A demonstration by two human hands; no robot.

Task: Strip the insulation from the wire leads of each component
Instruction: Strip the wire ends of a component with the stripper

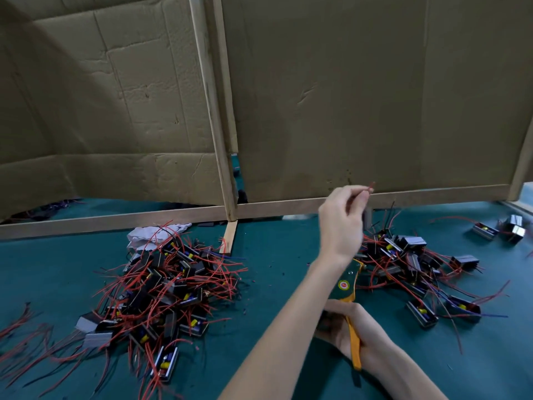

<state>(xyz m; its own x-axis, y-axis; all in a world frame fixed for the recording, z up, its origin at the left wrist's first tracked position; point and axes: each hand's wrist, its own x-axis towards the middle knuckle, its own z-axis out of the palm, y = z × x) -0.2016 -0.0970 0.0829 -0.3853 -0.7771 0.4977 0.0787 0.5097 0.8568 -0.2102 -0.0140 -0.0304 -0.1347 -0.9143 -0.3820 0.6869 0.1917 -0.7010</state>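
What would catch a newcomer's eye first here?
The tangled heap of small black box components with red wire leads on the left of the teal table, with a second heap to its right. At centre, the left hand pinches a thin red wire aloft, while the right hand grips a green wire stripper with yellow handles.

Assembly workshop: component piles [170, 287], cardboard partitions [346, 96].

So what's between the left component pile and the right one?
Head view: mostly bare green mat with a few small scraps, the short wooden strip at the back edge, and the left hand's forearm crossing nearer the camera.
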